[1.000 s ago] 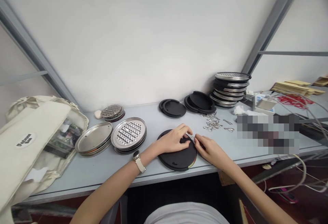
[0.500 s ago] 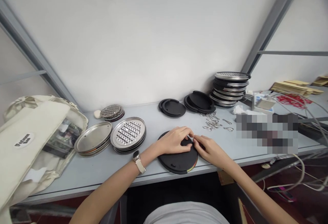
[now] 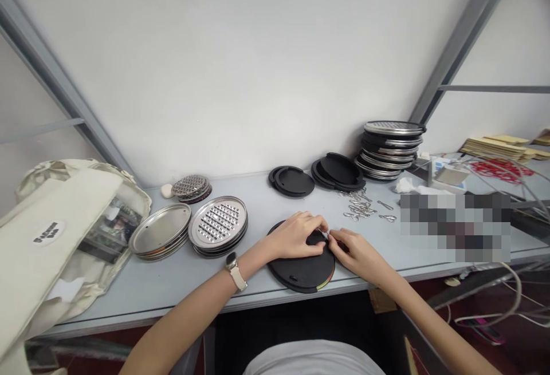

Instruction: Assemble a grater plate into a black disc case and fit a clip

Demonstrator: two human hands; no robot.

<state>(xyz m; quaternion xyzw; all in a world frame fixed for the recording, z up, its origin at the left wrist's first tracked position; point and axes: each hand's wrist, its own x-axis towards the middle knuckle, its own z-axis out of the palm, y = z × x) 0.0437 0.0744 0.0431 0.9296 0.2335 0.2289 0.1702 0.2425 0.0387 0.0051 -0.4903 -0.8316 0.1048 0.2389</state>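
A round black plastic disc lies at the front edge of the table, with a yellow and red strip showing at its lower right rim. My left hand rests on top of it, fingers curled towards its upper right edge. There the fingertips of my right hand are pinched together, almost touching the left fingertips. A small pale, shiny bit shows between the two hands; its kind is too small to tell. Beyond my right hand lie several looped metal clips.
Left of my hands are a stack of round graters, plain metal discs and smaller graters. Black discs, black holders and a tall stack of discs stand along the wall. A cream bag lies far left.
The view has shifted slightly, so everything appears a little further right. Both hands stay at the same edge of the black disc, with only slight finger movement.
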